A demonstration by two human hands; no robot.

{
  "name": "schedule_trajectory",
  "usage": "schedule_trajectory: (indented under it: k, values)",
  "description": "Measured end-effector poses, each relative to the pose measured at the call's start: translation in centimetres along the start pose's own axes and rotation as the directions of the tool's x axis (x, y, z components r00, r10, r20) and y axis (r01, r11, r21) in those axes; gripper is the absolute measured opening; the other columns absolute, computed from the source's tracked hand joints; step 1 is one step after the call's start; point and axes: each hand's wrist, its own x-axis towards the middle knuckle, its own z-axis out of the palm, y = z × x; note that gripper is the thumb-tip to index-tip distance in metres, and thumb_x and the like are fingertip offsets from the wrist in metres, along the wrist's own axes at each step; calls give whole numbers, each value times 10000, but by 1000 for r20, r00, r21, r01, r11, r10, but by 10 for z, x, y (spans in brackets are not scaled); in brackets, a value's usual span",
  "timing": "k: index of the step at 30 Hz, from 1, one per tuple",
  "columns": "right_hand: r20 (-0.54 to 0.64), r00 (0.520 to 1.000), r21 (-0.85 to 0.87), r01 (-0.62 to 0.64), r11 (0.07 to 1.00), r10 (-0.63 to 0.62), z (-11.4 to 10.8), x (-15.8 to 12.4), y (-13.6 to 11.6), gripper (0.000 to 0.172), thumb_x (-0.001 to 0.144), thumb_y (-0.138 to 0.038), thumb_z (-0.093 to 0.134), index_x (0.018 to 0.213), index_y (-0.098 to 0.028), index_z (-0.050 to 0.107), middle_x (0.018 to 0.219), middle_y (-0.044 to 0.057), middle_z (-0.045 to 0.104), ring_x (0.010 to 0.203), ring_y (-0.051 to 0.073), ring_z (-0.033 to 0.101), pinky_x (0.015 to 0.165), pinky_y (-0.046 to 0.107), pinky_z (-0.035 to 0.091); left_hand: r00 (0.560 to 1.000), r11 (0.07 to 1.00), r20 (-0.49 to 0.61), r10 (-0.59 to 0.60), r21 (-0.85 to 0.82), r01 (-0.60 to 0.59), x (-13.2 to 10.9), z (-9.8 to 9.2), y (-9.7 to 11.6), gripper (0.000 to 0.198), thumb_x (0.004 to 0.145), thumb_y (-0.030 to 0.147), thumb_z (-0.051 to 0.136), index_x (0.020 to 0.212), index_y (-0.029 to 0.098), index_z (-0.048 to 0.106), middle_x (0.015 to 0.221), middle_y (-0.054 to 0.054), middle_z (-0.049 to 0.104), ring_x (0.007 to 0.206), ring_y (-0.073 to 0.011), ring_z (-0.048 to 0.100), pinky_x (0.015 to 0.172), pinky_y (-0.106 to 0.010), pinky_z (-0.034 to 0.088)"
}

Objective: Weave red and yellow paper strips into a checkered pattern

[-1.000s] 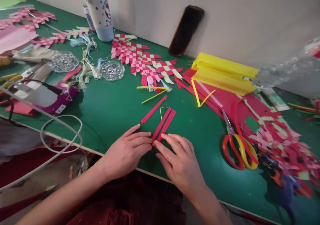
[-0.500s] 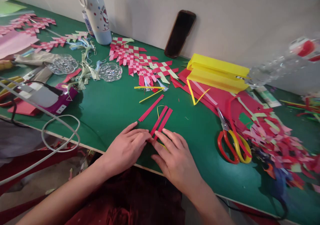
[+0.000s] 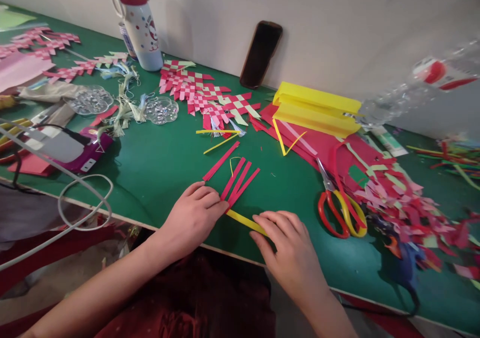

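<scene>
Several red paper strips (image 3: pixel 237 182) fan out from under the fingertips of my left hand (image 3: pixel 197 210), which pinches their near ends against the table. A yellow paper strip (image 3: pixel 243 220) runs from that pinch to the right. Its other end is between the thumb and fingers of my right hand (image 3: pixel 287 240). Where the strips cross is hidden by my left fingers. A separate red strip (image 3: pixel 221 161) lies just beyond my left hand, and thin folded yellow strips (image 3: pixel 221 143) lie farther off.
Scissors (image 3: pixel 341 205) with red and yellow handles lie at right, beside a heap of paper scraps (image 3: pixel 405 203). Woven paper pieces (image 3: pixel 202 90), a drinking bottle (image 3: pixel 140 28) and a phone (image 3: pixel 261 54) are at the back. A white cable (image 3: pixel 86 198) loops over the left edge.
My right hand has moved right and toward me, drawing the yellow strip out into view. The red strips have spread apart, with another now showing. My left hand stays at their near ends.
</scene>
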Motion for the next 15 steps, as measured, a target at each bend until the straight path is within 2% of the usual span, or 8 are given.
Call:
schedule_trajectory:
  k: [5,11,13,15]
  values:
    - [15,994,39,-110,993,109,1,-7,-1,168,952,-309,525,996,-200,644,976,81,653,936,230,562,842,401,450,999,998,25,-23,51,22,2,3,3,210,991,251,495,1126,175,636,912,-34,630,933,-189,601,987,-421,449]
    - [18,987,157,-162,974,162,-2,-1,1,124,934,-298,529,869,-228,608,850,42,677,807,200,623,720,339,490,998,999,28,-54,4,54,1,3,5,185,991,251,494,1055,191,657,918,-38,621,980,-198,598,1011,-433,445]
    - [72,971,256,-240,936,229,-5,2,4,101,911,-323,556,908,-245,619,799,17,691,694,172,634,626,295,507,998,998,27,-59,-7,59,1,3,5,182,993,250,492,1044,193,657,923,-37,627,991,-200,601,1021,-443,438]
    - [146,937,373,-350,859,318,-6,6,9,143,876,-349,594,975,-254,634,792,5,714,593,146,629,540,257,509,998,998,15,-66,-16,67,1,3,5,177,994,246,488,1030,193,653,929,-35,634,998,-197,602,1031,-446,430]
